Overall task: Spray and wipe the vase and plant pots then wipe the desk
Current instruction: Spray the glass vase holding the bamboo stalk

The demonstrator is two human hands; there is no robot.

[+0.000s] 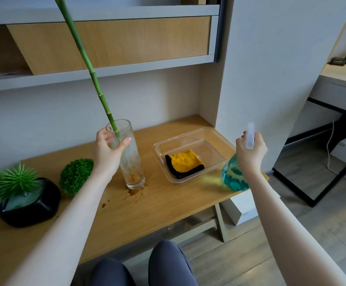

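Left fingers [126,141] grip vase [129,157] beside pots; right hand [250,151] grips spray bottle [235,176].

The vase [129,155] is showing clear glass with brown residue, holding a green stalk [94,79], beside a black pot [33,211], a yellow cloth [184,163] edged black, a teal-filled spray bottle [235,176] and a wood-grain desk [147,213] spotted brown.

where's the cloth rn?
In the head view, the yellow cloth lies folded inside the clear container on the desk, right of the glass vase and left of the spray bottle.
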